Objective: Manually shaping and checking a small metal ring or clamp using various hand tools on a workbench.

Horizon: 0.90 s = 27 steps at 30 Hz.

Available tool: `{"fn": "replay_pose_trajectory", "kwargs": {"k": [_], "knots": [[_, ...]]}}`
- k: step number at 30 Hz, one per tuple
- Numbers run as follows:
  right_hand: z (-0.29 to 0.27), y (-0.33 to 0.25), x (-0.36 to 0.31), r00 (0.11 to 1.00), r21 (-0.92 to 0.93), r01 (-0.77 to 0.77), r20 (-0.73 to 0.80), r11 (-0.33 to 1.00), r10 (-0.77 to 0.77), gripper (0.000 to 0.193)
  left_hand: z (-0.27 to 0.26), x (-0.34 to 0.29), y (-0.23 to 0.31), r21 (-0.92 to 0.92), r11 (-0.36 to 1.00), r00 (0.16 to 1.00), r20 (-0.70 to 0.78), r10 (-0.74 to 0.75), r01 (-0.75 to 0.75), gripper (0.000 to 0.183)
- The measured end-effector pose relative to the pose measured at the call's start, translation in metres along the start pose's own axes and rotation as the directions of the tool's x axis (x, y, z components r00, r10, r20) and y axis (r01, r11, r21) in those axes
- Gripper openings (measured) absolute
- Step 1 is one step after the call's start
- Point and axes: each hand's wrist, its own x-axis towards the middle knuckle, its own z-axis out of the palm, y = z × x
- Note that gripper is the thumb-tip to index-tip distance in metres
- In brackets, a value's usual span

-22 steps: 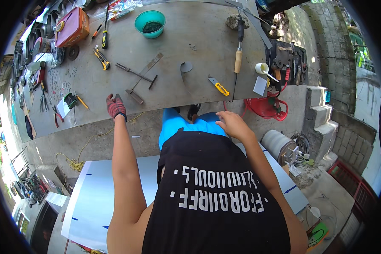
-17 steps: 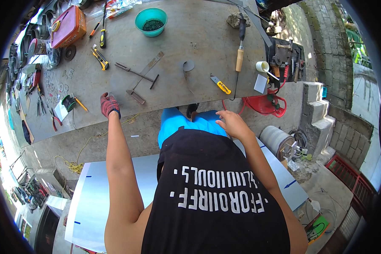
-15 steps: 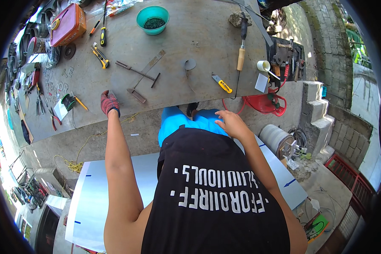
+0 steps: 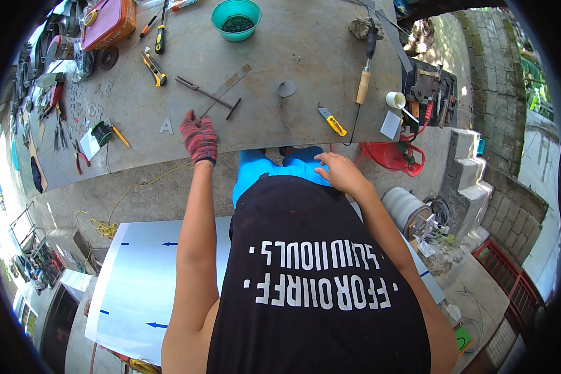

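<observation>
My left hand [image 4: 199,138], in a red and black knit glove, lies over the near end of a metal square [image 4: 230,84]. Its fingers are stretched out and a little apart; they hide the square's stock. Across the square's blade rests a rusty T-shaped rod tool [image 4: 206,92]. A flat cut-out metal letter [image 4: 166,126] sits left of the glove. My bare right hand [image 4: 343,171] hovers by my blue-clad thigh [image 4: 311,157], fingers loosely bent and apart, with nothing in it. Nearest to it on the metal table [image 4: 262,128] is a yellow utility knife [image 4: 333,121].
A soldering iron [image 4: 363,84] with wooden handle and a white cup [image 4: 395,100] are at the right. A green bowl [image 4: 236,20] of dark bits stands at the back. Leftward are yellow cutters [image 4: 154,68], a wire spool [image 4: 101,133], pliers [image 4: 81,159] and a red tub [image 4: 109,25].
My left hand has moved right from the table's edge onto the square's stock, uncovering the metal letter. My right hand stays by my thigh. The view has shifted slightly.
</observation>
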Motion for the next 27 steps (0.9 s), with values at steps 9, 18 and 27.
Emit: {"fn": "replay_pose_trajectory", "kwargs": {"k": [9, 18, 27], "knots": [[-0.031, 0.047, 0.020, 0.999, -0.002, 0.034, 0.033, 0.999, -0.033, 0.036, 0.106, -0.079, 0.109, 0.045, 0.995, 0.862, 0.498, -0.095, 0.083, 0.082], [-0.045, 0.095, 0.017, 0.999, 0.033, 0.046, -0.008, 0.998, -0.045, 0.036, 0.149, -0.082, 0.130, 0.209, 0.975, 0.905, 0.393, -0.159, 0.081, 0.049], [-0.047, 0.110, 0.024, 0.988, 0.145, 0.081, -0.141, 0.986, -0.061, 0.028, 0.089, -0.077, 0.136, 0.410, 0.839, 0.897, 0.399, 0.189, -0.358, 0.057]]}}
